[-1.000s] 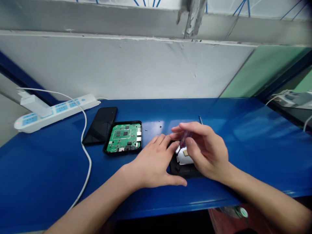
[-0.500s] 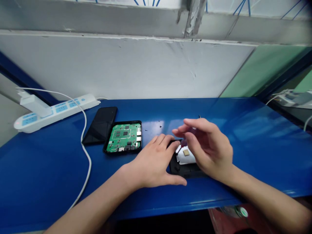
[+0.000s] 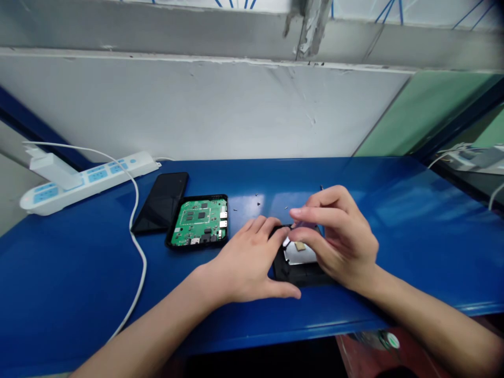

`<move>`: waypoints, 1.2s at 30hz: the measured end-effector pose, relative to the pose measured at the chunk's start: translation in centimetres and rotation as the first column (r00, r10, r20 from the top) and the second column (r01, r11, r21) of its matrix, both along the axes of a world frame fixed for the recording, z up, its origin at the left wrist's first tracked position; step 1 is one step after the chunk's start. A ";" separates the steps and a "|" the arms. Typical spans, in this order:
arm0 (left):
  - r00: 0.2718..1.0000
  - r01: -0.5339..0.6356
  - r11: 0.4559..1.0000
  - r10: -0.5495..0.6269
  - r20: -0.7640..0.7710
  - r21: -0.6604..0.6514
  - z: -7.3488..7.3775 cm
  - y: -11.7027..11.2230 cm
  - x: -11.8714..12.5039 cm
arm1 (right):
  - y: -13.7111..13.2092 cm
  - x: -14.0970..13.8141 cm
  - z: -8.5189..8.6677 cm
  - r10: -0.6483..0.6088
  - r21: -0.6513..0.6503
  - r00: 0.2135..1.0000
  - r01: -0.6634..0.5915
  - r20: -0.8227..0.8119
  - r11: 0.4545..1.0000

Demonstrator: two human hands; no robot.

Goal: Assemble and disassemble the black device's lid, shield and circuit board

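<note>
My left hand [image 3: 252,262] lies against the left side of a black plastic cover [image 3: 301,275], fingers on its far left corner and thumb stretched out past the near edge. On the cover is a silvery-white metal plate [image 3: 297,256] with a small tan square pad [image 3: 300,245]. Above the plate my right hand [image 3: 342,241] pinches a small screwdriver [image 3: 303,224] between thumb and fingers. Only a bit of its see-through purplish handle shows; its tip is hidden. Several tiny screws [image 3: 258,203] lie beyond my hands on the blue table [image 3: 409,220].
To the left sits a black case [image 3: 169,244] with a green circuit board [image 3: 192,223], touching a black smartphone [image 3: 161,202]. A white power strip [image 3: 94,178] with a plugged-in charger stands behind; its white cable [image 3: 139,252] runs towards the table's front edge.
My right hand's fingers have closed and shifted around the screwdriver handle. The shaft, visible before at the plate's far left corner, is now covered. My left hand stays in place.
</note>
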State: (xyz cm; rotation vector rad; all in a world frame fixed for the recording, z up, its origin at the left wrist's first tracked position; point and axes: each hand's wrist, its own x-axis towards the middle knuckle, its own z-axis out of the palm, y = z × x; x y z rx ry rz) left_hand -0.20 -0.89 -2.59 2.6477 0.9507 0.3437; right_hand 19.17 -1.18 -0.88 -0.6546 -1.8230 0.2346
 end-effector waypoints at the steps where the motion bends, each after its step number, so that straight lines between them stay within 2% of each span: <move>1: 1.000 0.001 1.000 -0.001 0.000 0.003 0.0 0.0 0.0 | -0.1 0.0 -0.1 0.033 -0.017 0.999 -0.033 -0.018 0.999; 3: 1.000 0.003 1.000 -0.003 -0.005 0.007 0.2 -0.1 0.0 | -0.4 -0.1 -0.2 0.090 -0.093 0.994 -0.096 -0.064 0.991; 6: 1.000 -0.001 1.000 0.001 -0.002 0.008 0.4 -0.1 0.0 | -0.8 -0.2 -0.2 0.109 -0.218 0.987 -0.133 -0.117 0.967; 8: 1.000 -0.004 1.000 0.004 0.007 0.006 0.4 0.0 0.0 | -0.9 -0.2 -0.1 0.116 -0.238 0.985 -0.144 -0.129 0.960; 14: 1.000 0.012 1.000 -0.012 0.028 0.017 0.1 0.0 -0.1 | -0.1 0.0 0.0 0.040 -0.096 0.998 -0.045 -0.051 0.994; 17: 1.000 0.009 1.000 -0.009 0.011 0.026 0.0 -0.1 -0.1 | 0.0 -0.1 -0.2 0.025 -0.032 0.998 -0.027 -0.063 0.999; 21: 1.000 0.005 1.000 -0.004 -0.011 0.026 0.3 -0.1 -0.1 | -0.6 -0.3 -0.5 0.060 -0.102 0.990 -0.073 -0.128 0.992; 23: 1.000 0.008 1.000 -0.008 -0.014 0.020 0.4 -0.1 0.0 | -0.9 -0.3 -0.4 0.079 -0.173 0.992 -0.095 -0.096 0.980; 25: 1.000 0.008 1.000 -0.008 -0.019 0.006 0.5 -0.1 0.0 | -1.0 -0.2 -0.2 0.112 -0.188 0.991 -0.124 -0.071 0.974; 29: 1.000 0.008 1.000 -0.008 -0.012 0.012 0.4 0.0 0.1 | -0.6 0.0 0.1 0.149 -0.110 0.988 -0.151 -0.028 0.982; 36: 1.000 0.017 1.000 -0.017 -0.009 0.002 0.2 0.1 0.0 | 0.1 -0.2 0.1 0.011 -0.016 1.000 -0.011 0.002 1.000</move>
